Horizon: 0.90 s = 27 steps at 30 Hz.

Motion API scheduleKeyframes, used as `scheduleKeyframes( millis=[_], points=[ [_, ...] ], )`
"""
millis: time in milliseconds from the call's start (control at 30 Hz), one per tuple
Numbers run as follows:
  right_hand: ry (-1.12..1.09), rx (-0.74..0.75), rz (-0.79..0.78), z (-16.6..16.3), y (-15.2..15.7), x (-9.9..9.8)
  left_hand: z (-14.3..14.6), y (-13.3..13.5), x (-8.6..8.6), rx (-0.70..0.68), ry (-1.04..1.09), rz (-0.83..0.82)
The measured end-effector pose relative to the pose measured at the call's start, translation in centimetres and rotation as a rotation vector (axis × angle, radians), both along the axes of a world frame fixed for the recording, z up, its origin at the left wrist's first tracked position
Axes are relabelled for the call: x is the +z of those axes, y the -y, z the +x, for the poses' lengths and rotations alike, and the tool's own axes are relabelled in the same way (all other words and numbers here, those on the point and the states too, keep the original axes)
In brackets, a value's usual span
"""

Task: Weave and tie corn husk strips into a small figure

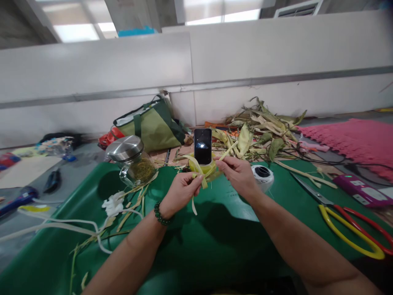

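My left hand [185, 187], a dark green bead bracelet [161, 214] on its wrist, is closed in a pinch on a pale green strip [204, 183] that looks like corn husk. To its right, my right hand [237, 174] pinches another such strip [229, 150] that sticks up past the fingers. Between the hands sits a yellow-green piece [211, 169] crossed by the strips; its exact shape is partly hidden. Just behind it a dark-screened phone [202, 146] stands upright. Beside my right hand is a white round object with a black top [262, 174].
Dry husks [260, 127] are heaped at the back. A lidded glass jar [139, 168] and green bag [153, 127] stand left of centre. Large scissors [325, 205] and a purple device [364, 190] lie right. White cables [80, 224] cross the left of the green mat [196, 250].
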State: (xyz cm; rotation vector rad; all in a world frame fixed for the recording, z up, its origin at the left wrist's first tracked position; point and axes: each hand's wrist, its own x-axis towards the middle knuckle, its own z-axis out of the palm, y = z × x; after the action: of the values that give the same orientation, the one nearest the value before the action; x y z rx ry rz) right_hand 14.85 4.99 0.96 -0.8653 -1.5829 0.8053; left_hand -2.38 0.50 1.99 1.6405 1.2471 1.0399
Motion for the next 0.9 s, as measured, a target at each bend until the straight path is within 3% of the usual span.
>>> scheduleKeyframes(
  millis=[133,233,300,567,767,900],
  points=[
    [-0.107,0.117,0.07,-0.1,1.2,0.4,0.0,0.0,-0.1,-0.027,-0.029,-0.024],
    [-0.012,0.314,0.104,0.2,1.7,0.9,-0.1,0.0,0.0,-0.059,-0.002,-0.07],
    [0.075,0.363,0.156,0.5,1.4,1.1,-0.1,0.0,0.2,-0.064,0.015,-0.091],
    [0.232,0.108,0.342,0.4,0.1,-0.1,-0.4,-0.1,0.4,-0.016,-0.037,-0.107],
    [0.3,0.145,0.47,0.5,0.1,-0.4,-0.4,-0.2,0.2,-0.022,-0.018,-0.098],
    [0.324,0.086,0.585,0.0,0.6,-0.5,-0.2,-0.1,0.0,0.001,0.001,-0.118]
  ],
)
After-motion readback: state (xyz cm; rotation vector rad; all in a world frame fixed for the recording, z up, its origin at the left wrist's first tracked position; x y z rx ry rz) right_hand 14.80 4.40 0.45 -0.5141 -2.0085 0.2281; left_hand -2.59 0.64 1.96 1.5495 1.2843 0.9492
